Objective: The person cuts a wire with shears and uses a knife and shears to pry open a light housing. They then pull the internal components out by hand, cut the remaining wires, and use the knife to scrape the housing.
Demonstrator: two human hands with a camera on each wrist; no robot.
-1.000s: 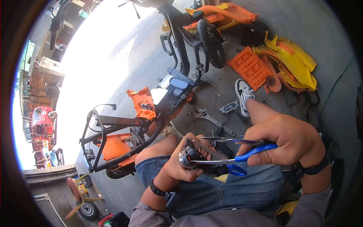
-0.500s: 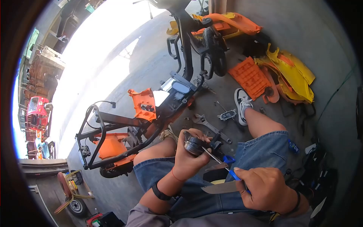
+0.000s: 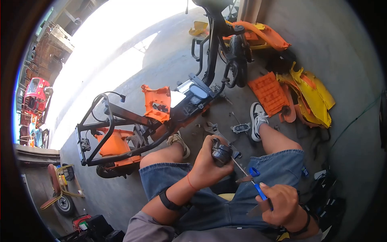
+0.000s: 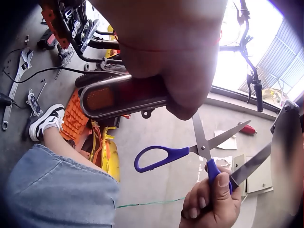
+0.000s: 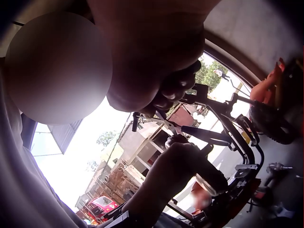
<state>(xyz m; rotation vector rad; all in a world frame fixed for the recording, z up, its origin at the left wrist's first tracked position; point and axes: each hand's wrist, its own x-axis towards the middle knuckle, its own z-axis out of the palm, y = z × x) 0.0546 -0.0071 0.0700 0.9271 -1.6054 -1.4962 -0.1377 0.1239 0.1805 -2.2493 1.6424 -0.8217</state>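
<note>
The scissors (image 4: 175, 153) have blue handles; the lamp (image 4: 118, 97) shows an amber reflector. Right of the black frame (image 3: 121, 119) lie a ribbed orange panel (image 3: 269, 92) and yellow covers (image 3: 316, 97).

floor (image 3: 346, 60): bare concrete under me | stripped scooter frame (image 3: 121, 121) standing ahead of my knees | wrench (image 3: 213, 130) and small grey part (image 3: 241, 128) beside my shoe (image 3: 256, 119) | orange ribbed panel (image 3: 269, 93) touching the yellow fairings (image 3: 312, 97) beyond it
</note>
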